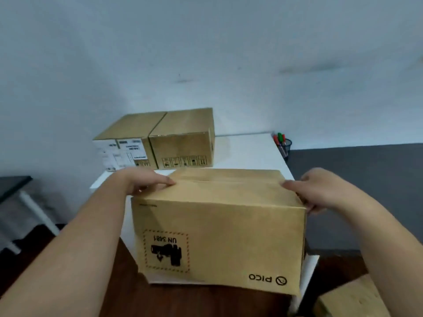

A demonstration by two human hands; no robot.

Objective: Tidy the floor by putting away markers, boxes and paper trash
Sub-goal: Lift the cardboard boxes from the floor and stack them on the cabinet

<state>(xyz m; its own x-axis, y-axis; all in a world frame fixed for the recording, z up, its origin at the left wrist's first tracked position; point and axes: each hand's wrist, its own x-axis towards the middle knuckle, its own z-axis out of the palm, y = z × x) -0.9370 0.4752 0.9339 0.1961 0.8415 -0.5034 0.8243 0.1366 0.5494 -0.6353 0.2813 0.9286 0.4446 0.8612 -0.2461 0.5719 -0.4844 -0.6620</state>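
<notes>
A large brown cardboard box (219, 229) with upside-down "PICO" print fills the near part of the white table (249, 154). My left hand (142, 179) grips its top left edge and my right hand (318, 191) grips its top right edge. Whether the box rests on the table or hangs just above it, I cannot tell. At the table's far left stand two more cardboard boxes (180, 138) side by side, the left one with white labels. A black mesh cup (285, 147) with red and green markers (279, 139) stands at the table's far right corner.
A fourth cardboard box (352, 300) lies on the dark floor at the bottom right. A dark table with white legs (29, 202) stands at the left. A white wall runs behind everything. Grey carpet lies to the right of the white table.
</notes>
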